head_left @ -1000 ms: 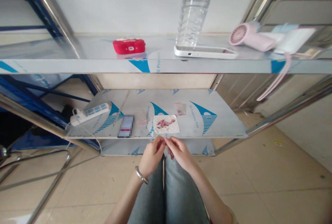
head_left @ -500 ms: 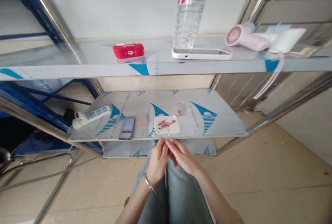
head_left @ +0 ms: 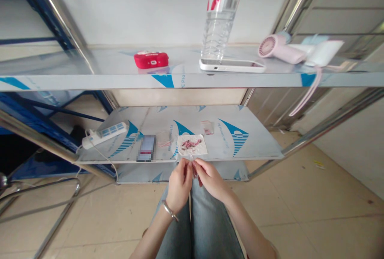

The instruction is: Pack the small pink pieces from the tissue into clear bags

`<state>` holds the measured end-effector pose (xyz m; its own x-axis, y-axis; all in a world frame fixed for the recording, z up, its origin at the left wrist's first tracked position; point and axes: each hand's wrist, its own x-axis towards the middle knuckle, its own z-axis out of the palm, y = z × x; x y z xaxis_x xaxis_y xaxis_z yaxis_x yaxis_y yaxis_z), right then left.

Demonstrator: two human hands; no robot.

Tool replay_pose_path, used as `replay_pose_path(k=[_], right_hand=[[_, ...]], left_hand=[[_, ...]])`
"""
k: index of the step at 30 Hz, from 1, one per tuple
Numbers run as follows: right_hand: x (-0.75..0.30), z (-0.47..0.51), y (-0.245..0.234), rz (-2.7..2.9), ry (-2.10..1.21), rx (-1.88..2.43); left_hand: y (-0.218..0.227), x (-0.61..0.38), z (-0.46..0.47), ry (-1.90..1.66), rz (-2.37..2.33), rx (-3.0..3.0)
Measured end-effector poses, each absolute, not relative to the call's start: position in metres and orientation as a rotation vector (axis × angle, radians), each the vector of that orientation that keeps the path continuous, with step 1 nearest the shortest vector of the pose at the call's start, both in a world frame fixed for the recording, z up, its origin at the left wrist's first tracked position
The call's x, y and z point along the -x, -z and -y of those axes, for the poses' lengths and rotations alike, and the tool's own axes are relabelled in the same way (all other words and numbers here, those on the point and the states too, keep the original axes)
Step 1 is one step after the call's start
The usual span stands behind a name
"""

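My left hand [head_left: 180,183] and my right hand [head_left: 210,180] meet above my knees, just in front of the lower shelf's edge. Fingers of both are pinched on what looks like a small clear plastic bag [head_left: 191,157], mostly hidden by the fingertips. Right beyond them lies a white square pad [head_left: 201,150] with a heap of small dark-red and pink beads [head_left: 192,144] on it. A small clear zip bag [head_left: 207,128] with reddish bits sits behind the pad. To its left is another clear bag [head_left: 163,139] with pinkish marks.
A phone [head_left: 146,148] with a blurred screen and a white power strip [head_left: 105,134] lie on the left of the lower shelf [head_left: 258,139]. The upper shelf [head_left: 120,81] holds a red case [head_left: 151,60], a water bottle [head_left: 219,23], a white-cased phone [head_left: 231,66] and a pink handheld fan [head_left: 280,49].
My fingertips have drawn slightly apart, and more of the clear plastic shows between and beyond them. The view has shifted slightly; the things on the shelves stay in place.
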<state>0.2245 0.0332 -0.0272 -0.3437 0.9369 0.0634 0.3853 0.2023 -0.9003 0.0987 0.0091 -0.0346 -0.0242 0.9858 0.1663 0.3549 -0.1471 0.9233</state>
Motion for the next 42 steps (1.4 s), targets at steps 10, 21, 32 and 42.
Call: replay_pose_path(k=[10,21,32,42], right_hand=[[-0.215,-0.019,0.036,1.946,-0.756,1.352],[-0.216,-0.027,0.046,1.994,-0.604,1.550],[-0.229,-0.029,0.070,1.850,-0.297,1.608],[-0.237,-0.034,0.085,1.885,-0.628,1.389]], left_hand=[[0.038,-0.099,-0.008,-1.131,-1.483,-1.580],[0.042,-0.106,-0.019,-0.549,-2.034,-1.957],[0.050,-0.108,-0.015,-0.420,-2.056,-2.005],[0.054,-0.108,-0.016,-0.581,-1.860,-2.195]])
